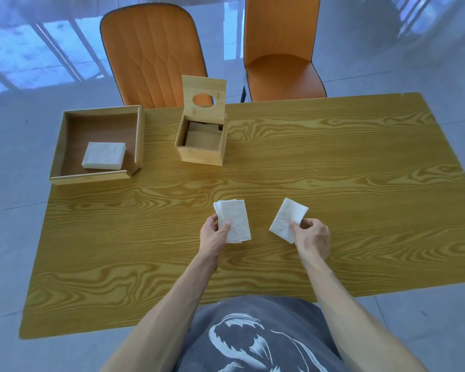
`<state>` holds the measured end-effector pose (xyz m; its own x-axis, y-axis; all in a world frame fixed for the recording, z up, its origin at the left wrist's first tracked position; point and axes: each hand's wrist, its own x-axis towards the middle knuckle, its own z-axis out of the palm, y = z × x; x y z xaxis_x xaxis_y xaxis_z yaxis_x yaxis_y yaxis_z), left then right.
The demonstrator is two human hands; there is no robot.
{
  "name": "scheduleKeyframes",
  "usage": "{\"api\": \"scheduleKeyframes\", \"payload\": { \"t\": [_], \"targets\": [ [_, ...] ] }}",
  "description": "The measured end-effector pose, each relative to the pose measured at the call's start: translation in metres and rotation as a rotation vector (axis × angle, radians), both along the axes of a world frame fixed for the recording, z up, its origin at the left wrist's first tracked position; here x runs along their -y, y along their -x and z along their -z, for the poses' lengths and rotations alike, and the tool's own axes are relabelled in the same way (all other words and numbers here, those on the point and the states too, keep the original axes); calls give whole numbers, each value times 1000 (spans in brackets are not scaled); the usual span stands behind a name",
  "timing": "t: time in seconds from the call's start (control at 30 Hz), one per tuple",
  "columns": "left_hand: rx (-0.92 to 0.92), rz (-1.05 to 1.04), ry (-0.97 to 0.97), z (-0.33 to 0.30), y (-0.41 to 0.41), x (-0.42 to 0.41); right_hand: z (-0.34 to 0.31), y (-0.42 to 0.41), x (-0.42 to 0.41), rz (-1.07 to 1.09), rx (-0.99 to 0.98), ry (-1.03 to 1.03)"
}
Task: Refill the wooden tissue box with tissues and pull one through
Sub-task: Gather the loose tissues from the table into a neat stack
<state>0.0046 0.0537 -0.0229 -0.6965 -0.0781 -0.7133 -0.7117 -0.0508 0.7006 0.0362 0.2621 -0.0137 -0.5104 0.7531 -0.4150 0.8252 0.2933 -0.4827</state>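
Note:
The wooden tissue box [200,154] stands at the table's far middle, its hinged lid [204,94] with an oval hole raised upright. Inside it I see tan folded layers. My left hand [212,233] grips a white stack of folded tissues [235,220] just above the table's near middle. My right hand [310,236] pinches a smaller white folded tissue bundle [286,220], tilted, a short way to the right of the stack. The two bundles are apart.
A shallow wooden tray [100,111] at the far left holds another white tissue stack [104,155]. Two orange chairs [153,55] [282,49] stand behind the wood-grain table [333,162]. Grey floor surrounds it.

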Motion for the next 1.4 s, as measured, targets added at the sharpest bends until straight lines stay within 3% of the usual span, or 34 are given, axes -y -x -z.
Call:
{"api": "scheduleKeyframes", "payload": {
  "t": [0.2,0.4,0.5,0.7,1.07,1.13,1.27,1.4],
  "targets": [
    [15,-19,-23,-2,-1,3,-2,6,8,-34,-212,81],
    [33,-29,-71,-4,3,12,-7,20,29,-54,-360,519],
    [49,-19,-87,-2,3,12,-6,20,44,-152,-354,630],
    [85,-23,-160,-6,4,14,8,19,69,-237,-298,652],
    [91,46,-205,-5,4,33,7,21,91,-426,-218,361],
    [84,29,-236,-7,7,43,5,23,96,-408,-232,424],
    [73,-13,-360,-16,16,66,-10,33,107,-405,-167,762],
    [19,36,-368,-21,20,85,-16,32,125,-522,-212,714]
  ]
}}
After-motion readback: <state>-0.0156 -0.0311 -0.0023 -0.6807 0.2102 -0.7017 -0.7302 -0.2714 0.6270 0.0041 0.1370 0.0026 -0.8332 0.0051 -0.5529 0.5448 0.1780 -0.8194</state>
